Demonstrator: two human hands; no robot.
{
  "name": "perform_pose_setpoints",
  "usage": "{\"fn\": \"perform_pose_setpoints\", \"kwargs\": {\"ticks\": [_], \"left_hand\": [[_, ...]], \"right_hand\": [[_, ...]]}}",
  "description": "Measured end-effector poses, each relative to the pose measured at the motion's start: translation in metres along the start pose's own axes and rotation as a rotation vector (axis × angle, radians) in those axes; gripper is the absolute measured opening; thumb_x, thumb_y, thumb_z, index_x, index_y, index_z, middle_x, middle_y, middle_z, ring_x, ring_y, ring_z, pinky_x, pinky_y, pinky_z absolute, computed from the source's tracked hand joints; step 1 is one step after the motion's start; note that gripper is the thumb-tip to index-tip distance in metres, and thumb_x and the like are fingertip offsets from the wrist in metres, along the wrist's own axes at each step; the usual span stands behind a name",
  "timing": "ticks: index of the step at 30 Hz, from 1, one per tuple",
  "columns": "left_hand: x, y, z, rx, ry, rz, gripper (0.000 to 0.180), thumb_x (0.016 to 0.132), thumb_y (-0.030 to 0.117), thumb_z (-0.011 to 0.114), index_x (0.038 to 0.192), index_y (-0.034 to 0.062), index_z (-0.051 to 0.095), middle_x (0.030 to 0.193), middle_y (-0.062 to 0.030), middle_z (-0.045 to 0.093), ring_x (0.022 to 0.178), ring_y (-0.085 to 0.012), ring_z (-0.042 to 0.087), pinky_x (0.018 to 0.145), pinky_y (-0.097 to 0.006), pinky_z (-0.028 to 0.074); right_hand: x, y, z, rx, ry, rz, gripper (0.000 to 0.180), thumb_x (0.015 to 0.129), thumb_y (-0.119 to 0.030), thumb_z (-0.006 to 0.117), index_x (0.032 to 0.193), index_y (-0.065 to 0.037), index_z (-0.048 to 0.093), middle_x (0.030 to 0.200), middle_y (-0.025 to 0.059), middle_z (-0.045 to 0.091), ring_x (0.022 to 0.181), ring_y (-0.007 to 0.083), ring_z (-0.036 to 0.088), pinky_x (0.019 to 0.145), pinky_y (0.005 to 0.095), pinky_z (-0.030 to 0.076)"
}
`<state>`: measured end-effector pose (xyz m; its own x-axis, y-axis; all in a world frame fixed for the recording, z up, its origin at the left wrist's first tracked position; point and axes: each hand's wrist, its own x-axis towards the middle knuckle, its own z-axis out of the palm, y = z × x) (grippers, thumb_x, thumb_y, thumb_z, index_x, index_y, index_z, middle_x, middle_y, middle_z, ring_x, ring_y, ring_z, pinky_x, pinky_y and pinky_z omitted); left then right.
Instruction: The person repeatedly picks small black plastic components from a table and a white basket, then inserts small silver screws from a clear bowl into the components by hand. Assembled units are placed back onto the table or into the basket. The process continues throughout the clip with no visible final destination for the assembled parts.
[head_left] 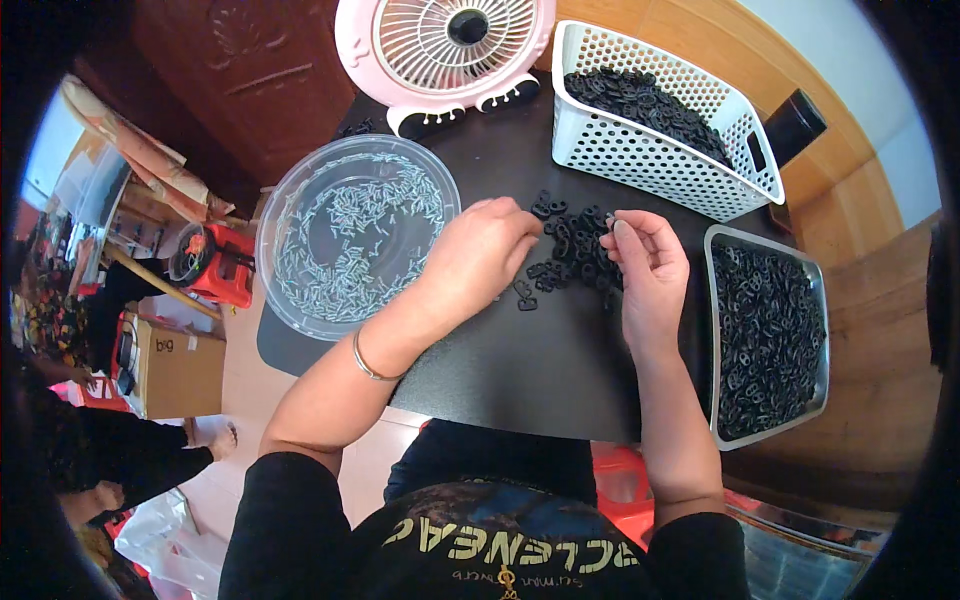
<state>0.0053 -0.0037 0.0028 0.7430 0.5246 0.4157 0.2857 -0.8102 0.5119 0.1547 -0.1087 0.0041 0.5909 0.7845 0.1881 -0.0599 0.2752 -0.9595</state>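
Hands [482, 245] apart over the desk [510, 370], and the right hand [652, 268] is pinching a tiny piece [610, 219] at its fingertips, likely for fine control; what the curled left hand [480, 243] holds, if anything, I can't tell. Between them sits a loose pile of black pieces [574, 245], probably there so both can reach. Left, a clear tub [300, 322] corrals metal pins [370, 205], its edge partly covered by the forearm [325, 405]; right, a tray [714, 330] brims with more black pieces. Behind, a pink fan [467, 28] and white basket [622, 168] crowd the far side.
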Motion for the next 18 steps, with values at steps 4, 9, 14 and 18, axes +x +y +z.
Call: {"fn": "perform_pose_setpoints", "kwargs": {"ticks": [4,9,14,18], "left_hand": [[0.0,0.01,0.011,-0.001,-0.003,0.142,0.024,0.071,0.002,0.056,0.095,0.0043,0.061,0.095,-0.0118,0.056,0.089,-0.0292,0.054,0.077,-0.036,0.044],[0.0,0.004,0.018,0.011,-0.13,0.21,0.024,0.07,0.001,0.056,0.094,0.002,0.061,0.091,-0.0119,0.056,0.087,-0.0296,0.054,0.077,-0.037,0.044],[-0.001,-0.003,0.014,0.032,-0.197,0.151,0.022,0.068,0.0,0.056,0.09,0.0002,0.06,0.086,-0.0124,0.057,0.085,-0.0308,0.054,0.077,-0.038,0.044],[-0.002,0.001,0.01,-0.108,-0.044,0.039,0.02,0.068,-0.001,0.061,0.087,-0.0007,0.059,0.083,-0.0115,0.057,0.076,-0.0245,0.057,0.069,-0.033,0.047]], "right_hand": [[-0.001,0.001,0.001,-0.001,-0.013,-0.012,0.011,0.084,-0.005,0.055,0.094,0.0,0.057,0.083,0.0041,0.059,0.074,0.0084,0.056,0.065,0.0193,0.043],[0.0,0.002,0.001,0.006,-0.019,-0.014,0.011,0.084,-0.005,0.056,0.093,0.0,0.057,0.084,0.0037,0.059,0.074,0.0082,0.056,0.064,0.0193,0.043],[0.001,0.002,-0.001,-0.004,-0.033,-0.013,0.011,0.083,-0.005,0.056,0.093,0.0,0.056,0.083,0.0036,0.059,0.073,0.0081,0.057,0.064,0.0192,0.043],[-0.001,0.0,0.0,-0.03,-0.056,-0.006,0.013,0.082,-0.004,0.057,0.095,0.0,0.056,0.084,0.0037,0.059,0.073,0.0083,0.056,0.064,0.0193,0.043]]}}
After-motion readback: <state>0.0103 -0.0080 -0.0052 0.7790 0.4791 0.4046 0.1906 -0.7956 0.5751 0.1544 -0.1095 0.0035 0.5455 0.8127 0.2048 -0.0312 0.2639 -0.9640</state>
